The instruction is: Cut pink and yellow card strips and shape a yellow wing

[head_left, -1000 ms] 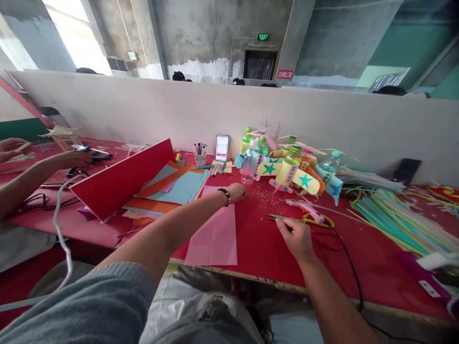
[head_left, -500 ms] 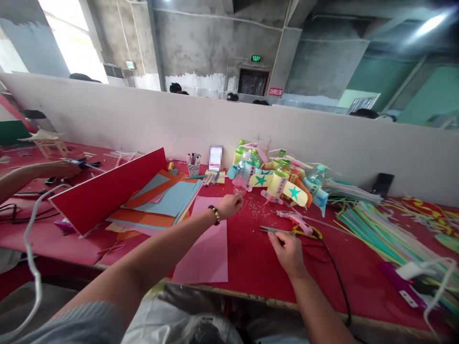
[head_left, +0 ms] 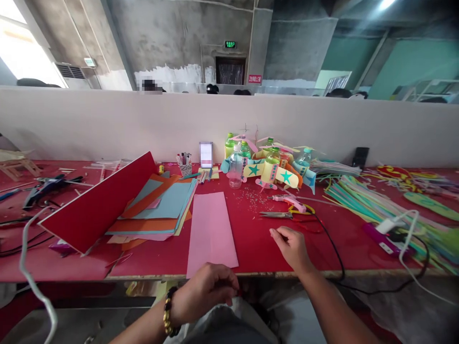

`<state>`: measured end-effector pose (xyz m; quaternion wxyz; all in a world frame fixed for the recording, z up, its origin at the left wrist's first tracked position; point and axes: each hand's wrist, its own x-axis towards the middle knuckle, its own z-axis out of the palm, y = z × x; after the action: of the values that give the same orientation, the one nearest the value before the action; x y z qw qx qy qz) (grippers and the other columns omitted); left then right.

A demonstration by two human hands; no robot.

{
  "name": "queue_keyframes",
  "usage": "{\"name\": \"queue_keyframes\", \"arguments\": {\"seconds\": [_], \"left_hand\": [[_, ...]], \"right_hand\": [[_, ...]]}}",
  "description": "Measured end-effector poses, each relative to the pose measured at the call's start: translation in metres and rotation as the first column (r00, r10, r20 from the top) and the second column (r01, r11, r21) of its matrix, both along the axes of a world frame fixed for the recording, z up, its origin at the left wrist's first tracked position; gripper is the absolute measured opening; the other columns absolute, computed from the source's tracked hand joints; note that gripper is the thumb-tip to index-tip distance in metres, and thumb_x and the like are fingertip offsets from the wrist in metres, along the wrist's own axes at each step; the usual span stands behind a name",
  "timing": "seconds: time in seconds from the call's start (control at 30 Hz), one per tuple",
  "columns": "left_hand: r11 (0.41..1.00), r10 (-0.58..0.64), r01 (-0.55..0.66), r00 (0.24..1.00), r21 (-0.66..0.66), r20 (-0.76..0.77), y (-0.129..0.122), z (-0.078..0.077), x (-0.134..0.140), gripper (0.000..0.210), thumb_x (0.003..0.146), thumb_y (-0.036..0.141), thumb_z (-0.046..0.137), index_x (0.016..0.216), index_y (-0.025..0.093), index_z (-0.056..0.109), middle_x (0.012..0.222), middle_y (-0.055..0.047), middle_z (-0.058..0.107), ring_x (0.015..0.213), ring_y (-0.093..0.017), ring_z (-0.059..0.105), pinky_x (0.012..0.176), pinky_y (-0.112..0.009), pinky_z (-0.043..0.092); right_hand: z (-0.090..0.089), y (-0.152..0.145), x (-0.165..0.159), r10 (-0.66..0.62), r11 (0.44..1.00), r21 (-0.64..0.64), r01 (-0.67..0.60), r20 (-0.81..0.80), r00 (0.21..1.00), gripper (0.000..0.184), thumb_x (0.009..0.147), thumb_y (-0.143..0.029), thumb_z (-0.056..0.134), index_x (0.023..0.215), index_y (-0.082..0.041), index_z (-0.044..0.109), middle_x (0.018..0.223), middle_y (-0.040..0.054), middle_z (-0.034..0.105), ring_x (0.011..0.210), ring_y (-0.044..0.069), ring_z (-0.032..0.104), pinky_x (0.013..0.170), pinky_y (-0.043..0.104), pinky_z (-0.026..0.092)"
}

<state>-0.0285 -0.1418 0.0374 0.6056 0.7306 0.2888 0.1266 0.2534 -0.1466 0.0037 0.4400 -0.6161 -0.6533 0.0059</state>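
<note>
The left grip [head_left: 214, 290] is loosely curved, fingers [head_left: 224, 272] bent, leaving a gap. Ahead and right of it, the right grip [head_left: 281, 235] curls, how tightly unclear. Each forearm [head_left: 332, 301] slants outward behind its grip.

Glare washes out the left window [head_left: 17, 50] while 1 ceiling lamp [head_left: 386, 4] shines

Pink paper [head_left: 212, 231], pink glue gun [head_left: 297, 204], pale-yellow plane wings [head_left: 294, 180] with teal stars [head_left: 286, 177], red tabletop [head_left: 253, 243]
</note>
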Motion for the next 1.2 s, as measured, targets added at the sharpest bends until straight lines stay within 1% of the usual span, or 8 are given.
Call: {"name": "queue_keyframes", "arguments": {"seconds": [0.1,0.27,0.47,0.7,0.83,0.93,1.0,1.2], "left_hand": [[0.996,0.085,-0.087,0.995,-0.024,-0.058,-0.006,-0.008,-0.025,0.010,0.074,0.022,0.063,0.075,0.013,0.059,0.061,0.000,0.060,0.056,-0.009,0.056,0.054,-0.017,0.040],[0.968,0.252,-0.250,0.964,0.039,-0.089,-0.011,-0.026,-0.086,0.018,0.084,0.030,0.051,0.074,0.016,0.052,0.063,0.002,0.054,0.054,-0.009,0.054,0.052,-0.018,0.042],[0.914,0.406,-0.379,0.870,0.147,-0.281,-0.016,-0.076,-0.166,0.017,0.079,0.031,0.053,0.077,0.016,0.060,0.069,-0.002,0.065,0.066,-0.014,0.063,0.060,-0.021,0.045],[0.807,0.581,-0.570,0.716,0.158,-0.387,-0.015,-0.120,-0.201,0.027,0.076,0.043,0.051,0.073,0.017,0.058,0.058,0.000,0.061,0.056,-0.016,0.059,0.054,-0.023,0.043],[0.805,0.592,-0.470,0.587,0.363,-0.552,-0.010,-0.140,-0.221,0.034,0.087,0.038,0.036,0.074,0.018,0.059,0.058,-0.001,0.060,0.053,-0.014,0.058,0.055,-0.023,0.039],[0.840,0.540,-0.268,0.477,0.471,-0.693,-0.012,-0.152,-0.235,0.022,0.081,0.020,0.041,0.082,0.018,0.063,0.069,-0.003,0.065,0.061,-0.015,0.061,0.058,-0.023,0.035],[0.855,0.510,-0.154,0.430,0.496,-0.745,-0.015,-0.156,-0.239,0.019,0.080,0.024,0.045,0.073,0.018,0.062,0.067,-0.004,0.065,0.064,-0.018,0.061,0.056,-0.025,0.032],[0.842,0.521,-0.104,0.414,0.530,-0.747,-0.021,-0.158,-0.233,0.017,0.084,0.026,0.045,0.079,0.020,0.061,0.077,-0.005,0.069,0.074,-0.019,0.064,0.062,-0.025,0.035]], "right_hand": [[-0.003,-0.008,-0.003,-0.011,0.999,-0.040,0.011,0.007,1.000,0.039,0.090,-0.037,0.048,0.055,-0.020,0.047,0.051,-0.0018,0.047,0.049,0.011,0.041,0.053,0.024,0.034],[-0.005,-0.010,-0.002,-0.039,0.997,-0.071,0.040,0.021,0.999,0.039,0.089,-0.043,0.048,0.058,-0.020,0.055,0.053,0.0014,0.056,0.051,0.013,0.047,0.053,0.024,0.036],[-0.005,-0.007,-0.001,-0.090,0.991,-0.092,0.093,0.041,0.995,0.041,0.086,-0.047,0.049,0.058,-0.020,0.060,0.053,0.0023,0.061,0.050,0.015,0.053,0.052,0.025,0.038],[-0.006,-0.008,0.001,-0.099,0.987,-0.123,0.106,0.060,0.993,0.038,0.085,-0.046,0.050,0.063,-0.020,0.064,0.059,0.0042,0.066,0.055,0.017,0.057,0.054,0.026,0.040],[-0.006,-0.008,0.002,-0.091,0.987,-0.125,0.097,0.057,0.994,0.038,0.085,-0.047,0.050,0.062,-0.020,0.064,0.060,0.0045,0.067,0.055,0.017,0.058,0.054,0.026,0.040],[-0.007,-0.008,0.002,-0.075,0.990,-0.117,0.080,0.044,0.996,0.037,0.085,-0.047,0.050,0.063,-0.020,0.064,0.060,0.0044,0.066,0.055,0.017,0.058,0.053,0.025,0.040],[-0.008,-0.007,0.001,-0.077,0.990,-0.112,0.080,0.031,0.997,0.036,0.085,-0.046,0.051,0.063,-0.020,0.064,0.059,0.0038,0.066,0.054,0.016,0.057,0.053,0.025,0.040],[-0.010,-0.004,0.003,-0.147,0.987,-0.058,0.147,0.006,0.989,0.029,0.085,-0.040,0.051,0.070,-0.019,0.065,0.066,0.0044,0.068,0.058,0.017,0.061,0.057,0.026,0.044]]}}
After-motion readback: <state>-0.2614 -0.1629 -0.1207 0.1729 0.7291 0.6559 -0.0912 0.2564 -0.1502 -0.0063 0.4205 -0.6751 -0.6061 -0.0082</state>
